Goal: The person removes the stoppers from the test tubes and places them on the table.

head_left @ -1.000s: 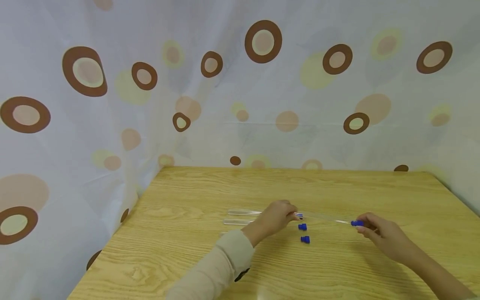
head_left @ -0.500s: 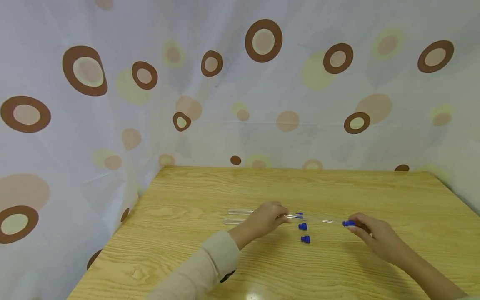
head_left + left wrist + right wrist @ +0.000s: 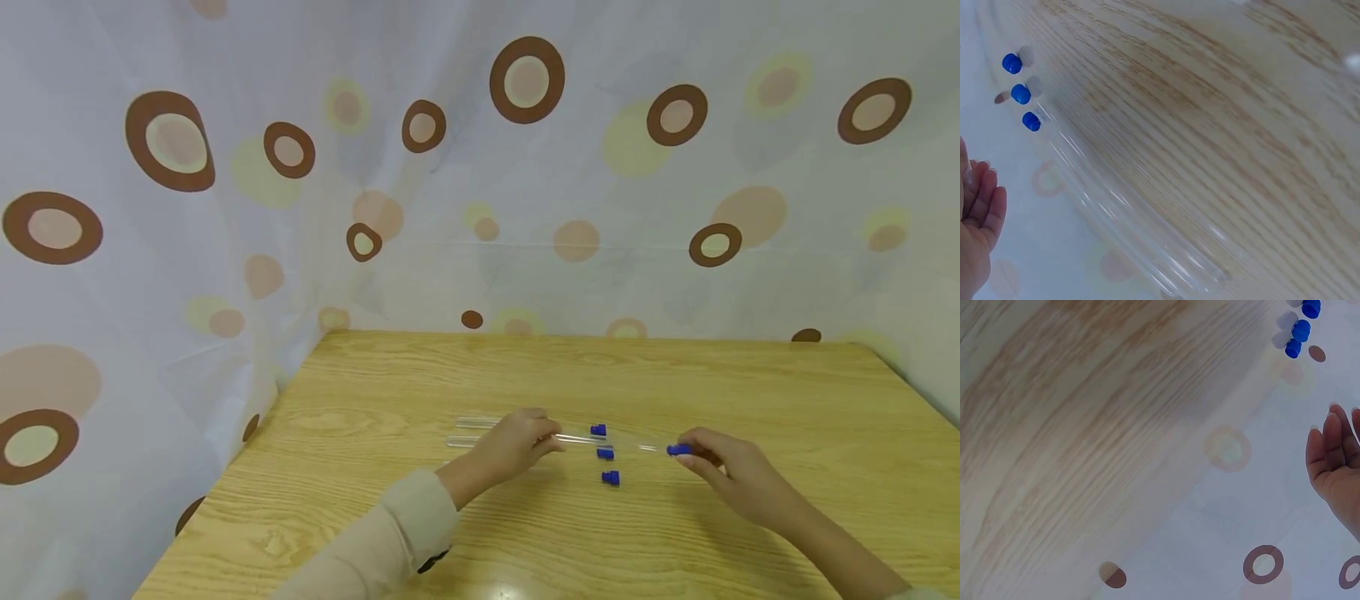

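Observation:
My left hand holds a clear tube a little above the table, its free length pointing right. Between the fingertips of my right hand is a blue cap, at the right end of that tube. Whether the cap sits on the end or only meets it cannot be told. Three more blue caps stand in a column, a far cap, a middle cap and a near cap. Other clear tubes lie side by side, partly hidden by my left hand in the head view.
All of this is on a wood-grain table. A pale curtain printed with brown rings hangs behind it and along its left side. The wrist views show only part of each hand, at the frame edges.
Both hands have shifted left together with the tube and its blue cap. The far blue cap, partly covered before, now shows fully, while the tube passes closer to the middle cap.

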The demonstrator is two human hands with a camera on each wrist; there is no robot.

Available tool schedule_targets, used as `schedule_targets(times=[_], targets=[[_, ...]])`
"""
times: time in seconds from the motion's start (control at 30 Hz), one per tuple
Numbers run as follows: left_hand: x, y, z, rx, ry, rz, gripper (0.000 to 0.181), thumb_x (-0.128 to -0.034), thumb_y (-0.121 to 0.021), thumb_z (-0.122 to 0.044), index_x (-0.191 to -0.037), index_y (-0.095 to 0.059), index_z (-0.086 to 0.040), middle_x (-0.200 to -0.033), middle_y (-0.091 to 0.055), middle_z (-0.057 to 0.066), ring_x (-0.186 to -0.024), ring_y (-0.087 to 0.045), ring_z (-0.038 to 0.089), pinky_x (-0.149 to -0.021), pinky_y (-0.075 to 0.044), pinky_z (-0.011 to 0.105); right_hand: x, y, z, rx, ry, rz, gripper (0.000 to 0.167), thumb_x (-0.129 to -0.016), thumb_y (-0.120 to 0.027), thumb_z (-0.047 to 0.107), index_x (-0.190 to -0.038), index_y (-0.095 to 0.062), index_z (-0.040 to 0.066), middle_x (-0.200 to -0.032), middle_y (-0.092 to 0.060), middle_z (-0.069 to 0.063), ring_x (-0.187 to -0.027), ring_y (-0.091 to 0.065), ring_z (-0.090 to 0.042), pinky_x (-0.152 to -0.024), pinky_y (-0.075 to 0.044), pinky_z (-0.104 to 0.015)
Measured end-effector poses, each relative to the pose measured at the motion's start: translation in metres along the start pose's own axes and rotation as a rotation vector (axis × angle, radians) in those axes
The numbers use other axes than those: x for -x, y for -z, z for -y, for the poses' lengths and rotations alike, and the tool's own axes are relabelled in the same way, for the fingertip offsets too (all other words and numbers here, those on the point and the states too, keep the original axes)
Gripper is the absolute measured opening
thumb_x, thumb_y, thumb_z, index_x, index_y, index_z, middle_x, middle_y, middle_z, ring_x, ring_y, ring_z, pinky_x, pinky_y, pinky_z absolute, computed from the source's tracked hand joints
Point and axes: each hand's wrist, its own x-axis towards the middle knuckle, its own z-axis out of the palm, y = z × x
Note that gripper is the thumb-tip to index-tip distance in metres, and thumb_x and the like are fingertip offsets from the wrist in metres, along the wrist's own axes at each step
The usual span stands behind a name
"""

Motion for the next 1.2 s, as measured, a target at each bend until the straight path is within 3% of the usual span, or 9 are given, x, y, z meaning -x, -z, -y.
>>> schedule_targets(times=[0.27,0.5,0.67,0.93,1.2], targets=[[0.007,0.005,0.000,0.012,-0.019,-0.041,0.020,-0.0888,-0.061,-0.018,-0.097,-0.069,-0.002,-0.085,-0.067,0.004,-0.074,-0.062,0.011,-0.066,-0.049,0.009,-0.001,-0.003,0.005,-0.016,0.057,-0.029,0.007,-0.093,-0.054,0.005,-0.092,-0.060,0.007,-0.072,-0.053,0.010,-0.061,-0.045,0.003,-0.048,-0.038,-0.018],[0.014,0.010,0.003,0.005,-0.076,-0.091,0.021,-0.0882,-0.062,-0.016,-0.099,-0.068,0.000,-0.090,-0.069,0.008,-0.079,-0.064,0.013,-0.071,-0.051,0.011,-0.003,-0.006,0.010,-0.020,0.089,-0.035,0.008,-0.094,-0.053,0.005,-0.093,-0.061,0.007,-0.073,-0.051,0.011,-0.063,-0.043,0.005,-0.048,-0.038,-0.017],[0.020,0.013,0.004,-0.023,-0.101,-0.124,0.020,-0.0870,-0.063,-0.018,-0.096,-0.069,-0.001,-0.085,-0.068,0.006,-0.074,-0.062,0.012,-0.068,-0.050,0.011,-0.006,-0.009,0.013,-0.037,0.110,-0.030,0.008,-0.094,-0.053,0.005,-0.092,-0.060,0.008,-0.071,-0.050,0.011,-0.062,-0.040,0.006,-0.048,-0.037,-0.017],[0.028,0.016,0.008,-0.028,-0.096,-0.164,0.017,-0.0842,-0.066,-0.016,-0.093,-0.069,-0.001,-0.083,-0.068,0.007,-0.072,-0.062,0.012,-0.067,-0.050,0.012,-0.012,-0.014,0.019,-0.055,0.153,-0.032,0.009,-0.093,-0.053,0.004,-0.090,-0.059,0.010,-0.073,-0.047,0.015,-0.063,-0.039,0.007,-0.049,-0.037,-0.016],[0.034,0.022,0.011,-0.047,-0.088,-0.172,0.015,-0.0833,-0.067,-0.016,-0.091,-0.069,-0.004,-0.082,-0.069,0.006,-0.073,-0.063,0.011,-0.068,-0.051,0.013,-0.017,-0.018,0.025,-0.067,0.126,-0.017,0.011,-0.094,-0.052,0.006,-0.090,-0.059,0.013,-0.072,-0.044,0.017,-0.062,-0.037,0.007,-0.049,-0.035,-0.016]])
